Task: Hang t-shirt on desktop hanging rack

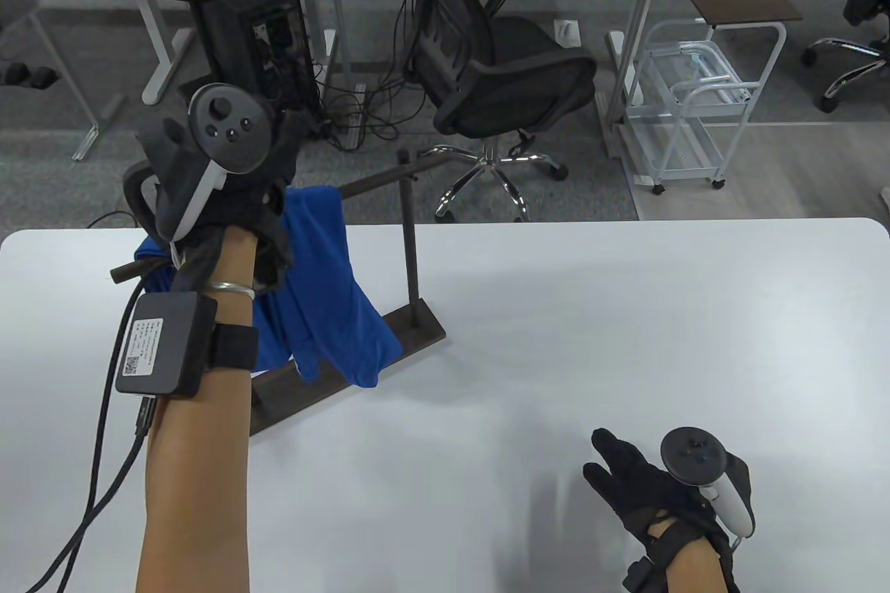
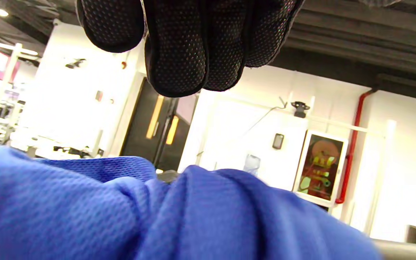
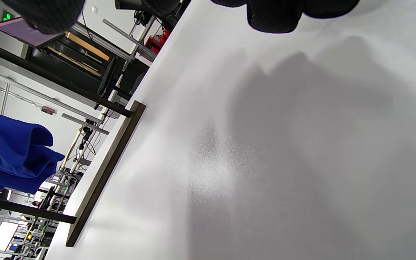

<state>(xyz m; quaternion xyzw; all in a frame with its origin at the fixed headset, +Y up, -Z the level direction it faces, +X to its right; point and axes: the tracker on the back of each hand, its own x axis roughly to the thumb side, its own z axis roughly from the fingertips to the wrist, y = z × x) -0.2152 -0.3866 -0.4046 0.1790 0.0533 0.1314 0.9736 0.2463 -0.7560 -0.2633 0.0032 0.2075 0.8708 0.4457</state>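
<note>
Draped over the top bar of the dark metal desktop hanging rack, far left on the white table: blue mesh-fabric t-shirt. Above it, left hand, fingers pressed together, not touching cloth. Near right, flat on table: right hand, fingers spread.

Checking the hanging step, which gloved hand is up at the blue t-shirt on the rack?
The left hand, raised over the blue t-shirt draped on the dark metal rack; the right hand is low over the white table.

T-shirt drapes over rack on table.
</note>
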